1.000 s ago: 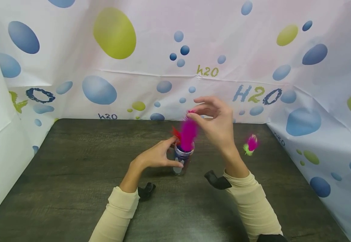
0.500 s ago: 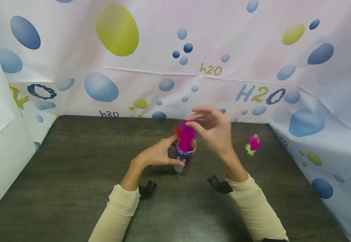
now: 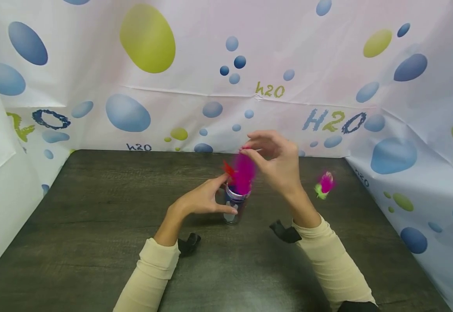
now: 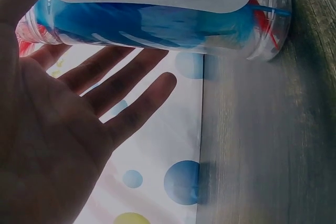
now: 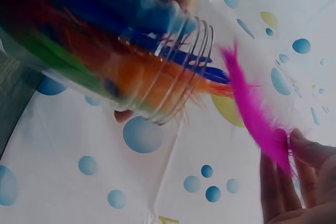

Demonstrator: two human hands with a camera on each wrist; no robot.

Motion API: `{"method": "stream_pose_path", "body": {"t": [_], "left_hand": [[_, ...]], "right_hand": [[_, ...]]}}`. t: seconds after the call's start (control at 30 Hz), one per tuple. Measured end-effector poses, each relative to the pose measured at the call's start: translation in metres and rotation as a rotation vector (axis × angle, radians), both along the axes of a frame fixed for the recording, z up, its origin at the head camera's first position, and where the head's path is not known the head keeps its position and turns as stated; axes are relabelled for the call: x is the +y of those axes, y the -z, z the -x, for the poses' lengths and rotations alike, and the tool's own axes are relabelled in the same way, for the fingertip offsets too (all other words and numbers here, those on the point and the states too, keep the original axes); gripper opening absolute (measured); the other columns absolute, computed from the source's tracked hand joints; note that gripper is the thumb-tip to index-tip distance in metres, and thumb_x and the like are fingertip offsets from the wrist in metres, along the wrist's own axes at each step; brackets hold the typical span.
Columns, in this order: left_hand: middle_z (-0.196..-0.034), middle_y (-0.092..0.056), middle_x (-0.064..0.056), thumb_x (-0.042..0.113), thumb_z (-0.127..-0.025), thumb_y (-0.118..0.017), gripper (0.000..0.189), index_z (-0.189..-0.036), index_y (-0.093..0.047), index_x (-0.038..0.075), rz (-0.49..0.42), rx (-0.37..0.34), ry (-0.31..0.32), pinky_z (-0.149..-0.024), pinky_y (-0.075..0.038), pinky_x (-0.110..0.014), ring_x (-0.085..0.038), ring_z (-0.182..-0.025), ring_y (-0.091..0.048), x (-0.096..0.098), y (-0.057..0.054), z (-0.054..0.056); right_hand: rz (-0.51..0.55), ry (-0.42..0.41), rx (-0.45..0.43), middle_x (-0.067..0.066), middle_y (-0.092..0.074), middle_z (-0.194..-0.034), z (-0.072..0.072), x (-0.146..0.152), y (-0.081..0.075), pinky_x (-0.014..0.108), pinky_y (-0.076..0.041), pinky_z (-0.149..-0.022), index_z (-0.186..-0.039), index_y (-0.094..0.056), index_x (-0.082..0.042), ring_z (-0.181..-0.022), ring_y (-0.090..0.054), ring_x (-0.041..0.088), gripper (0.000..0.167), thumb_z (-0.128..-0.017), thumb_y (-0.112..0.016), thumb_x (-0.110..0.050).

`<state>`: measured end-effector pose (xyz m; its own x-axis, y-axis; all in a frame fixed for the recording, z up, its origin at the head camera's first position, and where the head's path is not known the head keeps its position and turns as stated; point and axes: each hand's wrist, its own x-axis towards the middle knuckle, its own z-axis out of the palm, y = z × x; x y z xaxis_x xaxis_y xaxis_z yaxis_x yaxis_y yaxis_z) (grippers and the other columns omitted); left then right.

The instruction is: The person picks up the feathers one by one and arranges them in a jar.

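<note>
A clear jar [image 3: 231,212] with a pale label stands on the dark table, packed with blue, green and orange feathers [image 5: 152,74]. My left hand [image 3: 199,199] holds it from the left, thumb on the near side and the other fingers along the far side. Between thumb and fingertips, my right hand [image 3: 281,164] pinches one end of a magenta feather [image 3: 245,175]. In the right wrist view the feather's free tip is just beyond the jar's ridged mouth, beside protruding blue and orange tips. A red feather [image 3: 228,170] sticks up at the back of the rim.
Right of my right arm, a small pink and green feather bundle [image 3: 325,184] lies on the table [image 3: 105,216]. Black camera mounts [image 3: 285,232] jut from both wrists. A white sheet [image 3: 195,52] with printed bubbles rises behind and at the sides.
The right hand with the magenta feather dips a little toward the jar's mouth, then rises slightly. My left hand keeps its hold on the jar.
</note>
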<state>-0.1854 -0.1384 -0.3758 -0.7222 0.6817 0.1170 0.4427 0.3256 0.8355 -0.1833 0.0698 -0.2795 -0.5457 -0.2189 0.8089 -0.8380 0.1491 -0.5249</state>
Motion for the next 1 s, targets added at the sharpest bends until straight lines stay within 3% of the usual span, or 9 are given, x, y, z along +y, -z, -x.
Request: {"method": "stream_pose_path", "body": {"t": [0.17,0.27,0.47,0.83,1.0], "left_hand": [[-0.137,-0.063,-0.014,0.018,-0.086,-0.086,0.08,-0.15,-0.04,0.003,-0.004,0.013,0.004,-0.105,-0.05,-0.053,-0.032,-0.124,-0.06,0.0,0.0,0.001],[-0.137,-0.063,-0.013,0.018,-0.086,-0.086,0.079,-0.149,-0.042,0.003,0.001,0.023,0.003,-0.105,-0.05,-0.051,-0.031,-0.123,-0.061,0.0,0.0,0.002],[-0.138,-0.062,-0.012,0.02,-0.086,-0.086,0.078,-0.149,-0.042,0.004,0.018,0.006,-0.006,-0.107,-0.049,-0.049,-0.03,-0.124,-0.06,0.0,0.0,0.002],[-0.137,-0.063,-0.014,0.018,-0.086,-0.086,0.078,-0.148,-0.042,0.003,-0.002,0.015,0.001,-0.106,-0.05,-0.052,-0.032,-0.124,-0.061,0.0,-0.002,0.002],[-0.136,-0.063,-0.014,0.019,-0.085,-0.086,0.078,-0.148,-0.042,0.004,0.011,-0.007,-0.007,-0.107,-0.05,-0.052,-0.033,-0.124,-0.06,0.001,-0.001,0.001]], "right_hand": [[-0.018,-0.007,0.117,0.023,-0.076,-0.09,0.009,-0.004,-0.003,0.028,-0.062,-0.077,-0.103,-0.068,0.014,-0.082,-0.077,0.026,0.03,-0.077,-0.08,0.021],[-0.012,0.02,0.142,0.023,-0.076,-0.09,0.014,-0.006,-0.003,0.027,-0.061,-0.078,-0.102,-0.069,0.014,-0.08,-0.076,0.033,0.028,-0.077,-0.08,0.02],[0.033,0.044,0.103,0.024,-0.076,-0.091,0.017,-0.006,-0.001,0.025,-0.061,-0.074,-0.102,-0.069,0.013,-0.081,-0.076,0.03,0.027,-0.078,-0.08,0.018],[0.041,0.046,0.019,0.024,-0.076,-0.09,0.003,0.001,0.007,0.023,-0.06,-0.066,-0.104,-0.068,0.012,-0.082,-0.077,0.023,0.027,-0.08,-0.079,0.017],[0.022,0.1,-0.07,0.021,-0.076,-0.091,0.001,0.004,0.018,0.021,-0.06,-0.068,-0.104,-0.069,0.01,-0.082,-0.077,0.024,0.028,-0.08,-0.082,0.014]]}}
